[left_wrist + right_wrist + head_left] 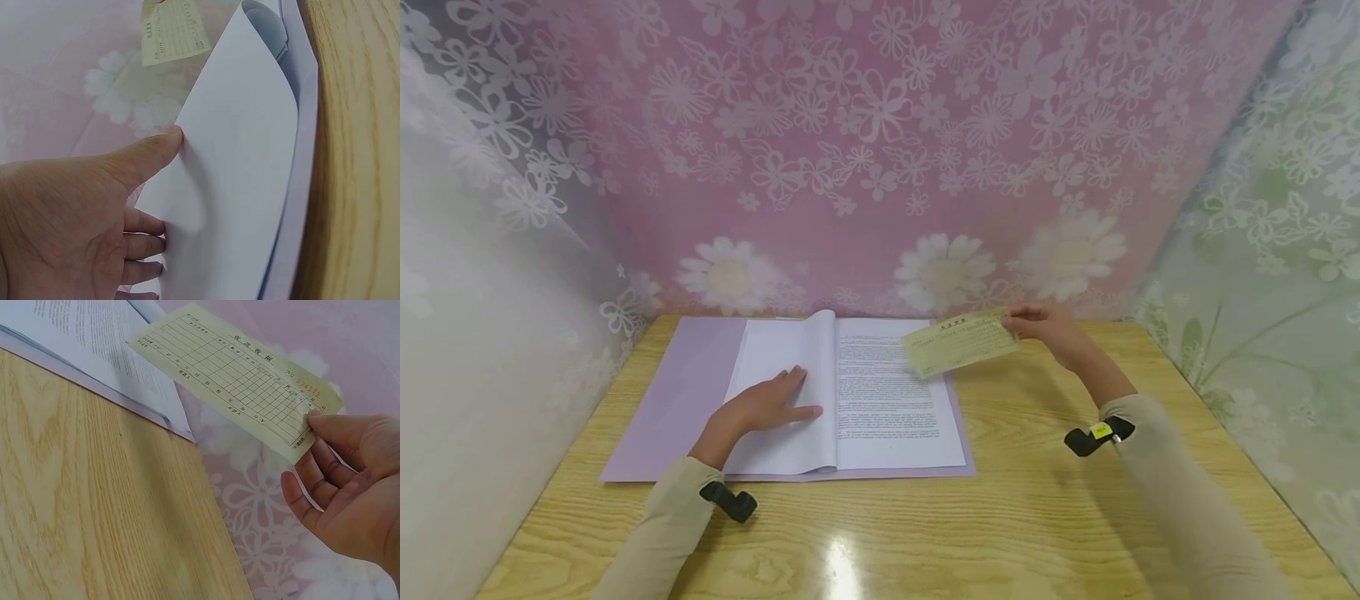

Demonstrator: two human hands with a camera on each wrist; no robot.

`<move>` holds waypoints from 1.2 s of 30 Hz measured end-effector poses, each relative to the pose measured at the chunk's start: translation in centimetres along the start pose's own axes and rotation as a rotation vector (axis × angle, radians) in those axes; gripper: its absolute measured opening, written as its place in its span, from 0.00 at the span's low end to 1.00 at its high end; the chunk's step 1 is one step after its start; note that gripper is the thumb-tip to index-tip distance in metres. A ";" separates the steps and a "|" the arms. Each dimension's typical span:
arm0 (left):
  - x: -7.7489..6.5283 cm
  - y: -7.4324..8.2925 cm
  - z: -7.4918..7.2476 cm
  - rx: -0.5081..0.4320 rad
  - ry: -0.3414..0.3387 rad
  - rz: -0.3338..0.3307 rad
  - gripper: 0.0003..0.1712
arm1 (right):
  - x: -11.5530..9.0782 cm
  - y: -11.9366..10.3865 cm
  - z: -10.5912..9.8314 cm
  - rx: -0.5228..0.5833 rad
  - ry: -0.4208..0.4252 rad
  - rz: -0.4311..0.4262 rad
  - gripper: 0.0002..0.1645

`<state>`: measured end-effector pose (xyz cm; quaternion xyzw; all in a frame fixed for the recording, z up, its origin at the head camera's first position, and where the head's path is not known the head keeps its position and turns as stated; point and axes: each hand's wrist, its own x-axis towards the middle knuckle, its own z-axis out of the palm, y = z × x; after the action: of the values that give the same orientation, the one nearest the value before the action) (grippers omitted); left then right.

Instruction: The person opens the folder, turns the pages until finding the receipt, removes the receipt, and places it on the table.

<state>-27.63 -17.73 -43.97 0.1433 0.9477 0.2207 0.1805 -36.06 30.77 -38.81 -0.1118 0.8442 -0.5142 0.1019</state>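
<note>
A lilac folder (662,392) lies open on the wooden table with a stack of printed pages (887,408) in it. Several sheets are turned over to the left, their blank white backs (237,150) facing up and curving at the fold. My left hand (767,404) presses on these turned sheets, thumb and fingers spread and fairly straight. My right hand (1052,329) pinches a yellow receipt slip (237,381) by its right end, between thumb and fingers. The slip, with a printed grid and a red number, hangs in the air and overlaps the page's upper right in the head view.
The wooden table (1045,517) runs up to a pink flowered curtain (880,167) at the back. Pale flowered cloth (1285,250) hangs along the sides. Each wrist wears a black camera band (1101,435).
</note>
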 end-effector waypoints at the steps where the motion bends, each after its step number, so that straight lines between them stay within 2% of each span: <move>1: 0.0 0.0 0.0 -0.001 0.001 -0.001 0.57 | 0.0 0.1 -0.3 0.004 0.010 -0.002 0.31; 9: 0.1 -0.1 -0.2 -0.012 -0.004 0.000 0.58 | -0.2 1.5 -1.9 0.021 0.086 0.020 0.26; 17: 0.0 -0.4 0.0 -0.012 -0.003 -0.002 0.58 | -0.8 2.4 -2.4 0.081 0.112 0.010 0.22; 19: 0.0 -0.4 0.1 -0.009 -0.008 -0.003 0.58 | -1.0 2.5 -2.5 0.070 0.115 0.024 0.25; 25: 0.0 -0.3 0.1 0.008 -0.004 -0.006 0.58 | -1.4 2.7 -3.2 0.054 0.121 0.063 0.42; 36: 0.0 -0.2 0.1 -0.002 0.001 0.006 0.57 | -1.5 3.9 -4.8 0.056 0.153 0.101 0.44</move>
<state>-27.59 -17.87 -44.12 0.1458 0.9472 0.2223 0.1794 -36.35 37.01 -40.08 -0.0269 0.8394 -0.5389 0.0660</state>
